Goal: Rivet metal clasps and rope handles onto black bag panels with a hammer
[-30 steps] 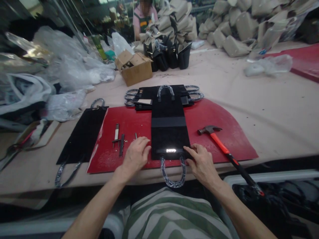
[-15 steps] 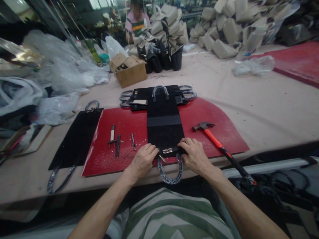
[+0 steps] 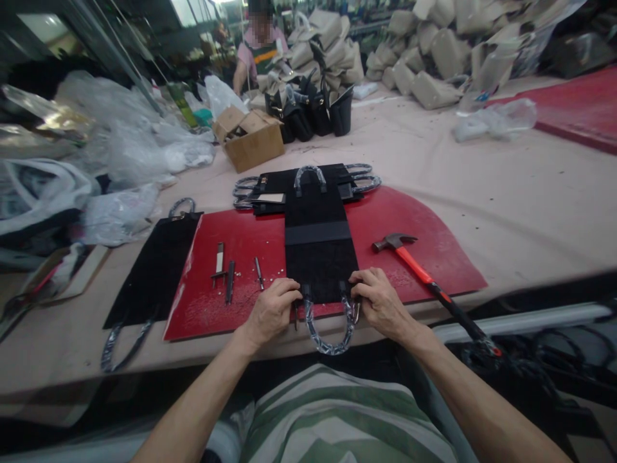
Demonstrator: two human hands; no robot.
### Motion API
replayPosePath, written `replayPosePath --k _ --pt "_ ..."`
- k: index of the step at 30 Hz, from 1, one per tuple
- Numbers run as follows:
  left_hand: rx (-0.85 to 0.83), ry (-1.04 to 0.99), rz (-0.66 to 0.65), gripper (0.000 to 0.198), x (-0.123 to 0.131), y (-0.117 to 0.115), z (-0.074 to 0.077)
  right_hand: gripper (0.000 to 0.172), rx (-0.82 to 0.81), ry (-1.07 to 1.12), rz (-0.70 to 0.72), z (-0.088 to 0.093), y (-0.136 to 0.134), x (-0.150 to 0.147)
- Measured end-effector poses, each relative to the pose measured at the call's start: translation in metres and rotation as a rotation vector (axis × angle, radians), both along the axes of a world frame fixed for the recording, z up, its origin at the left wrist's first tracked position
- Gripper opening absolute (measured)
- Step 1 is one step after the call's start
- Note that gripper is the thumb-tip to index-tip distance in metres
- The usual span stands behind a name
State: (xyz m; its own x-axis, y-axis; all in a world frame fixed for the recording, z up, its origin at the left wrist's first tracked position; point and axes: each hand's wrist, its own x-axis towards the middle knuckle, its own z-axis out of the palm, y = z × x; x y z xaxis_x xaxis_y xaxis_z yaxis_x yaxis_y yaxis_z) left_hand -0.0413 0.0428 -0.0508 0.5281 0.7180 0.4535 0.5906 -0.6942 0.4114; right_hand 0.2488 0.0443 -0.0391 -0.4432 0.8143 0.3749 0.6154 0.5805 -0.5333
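A black bag panel [image 3: 319, 263] lies flat, its near end toward me. A plastic-wrapped handle [image 3: 330, 347] loops off that end, and another wrapped handle [image 3: 311, 173] stands at its far end. My left hand [image 3: 274, 308] pinches the panel's near left corner; a thin dark piece hangs below its fingertips. At the near right corner my right hand [image 3: 378, 301] is closed in a pinch, with a small shiny metal fitting [image 3: 357, 311] beneath the fingers. What lies under each fingertip is partly hidden.
Beneath the panel is a red board [image 3: 250, 238] carrying slim metal tools [image 3: 230, 283]. A claw hammer [image 3: 414, 263] rests on the right. Another black panel [image 3: 149, 270] lies left, more [image 3: 270, 180] behind. Farther back are a cardboard box [image 3: 255, 145], bags and a person [image 3: 260, 51].
The dark strap with its metal clasp no longer shows across the panel's near end. Both handle tabs there are now uncovered, and my hands have shifted slightly outward.
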Motion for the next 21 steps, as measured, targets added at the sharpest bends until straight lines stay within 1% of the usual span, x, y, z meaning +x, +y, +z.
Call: replayPosePath --k 4,7,11,13,17,20,21 --pt "0.001 -0.012 0.034 0.030 0.006 -0.004 -0.001 0.032 -0.004 -0.023 0.015 -0.002 0.001 0.005" --pt "-0.016 -0.020 0.078 0.030 0.011 -0.007 -0.002 0.034 0.002 0.010 0.045 -0.003 0.001 0.011" --pt "-0.022 -0.022 0.141 0.032 0.019 -0.012 0.001 0.038 -0.036 0.028 0.057 -0.005 -0.001 0.012" --pt "-0.016 -0.020 0.169 0.033 0.023 -0.014 0.002 0.036 -0.027 0.019 0.028 -0.008 -0.001 0.009" --pt "-0.019 -0.022 0.200 0.033 0.031 -0.018 -0.001 0.037 0.064 -0.015 -0.074 -0.015 0.003 0.000" --pt "-0.012 -0.086 0.205 0.035 0.029 -0.019 -0.003 0.034 0.104 -0.025 -0.105 -0.017 0.006 -0.004" --pt "-0.006 -0.124 0.236 0.035 0.026 -0.018 -0.002 0.033 0.112 -0.023 -0.104 -0.018 0.007 -0.004"
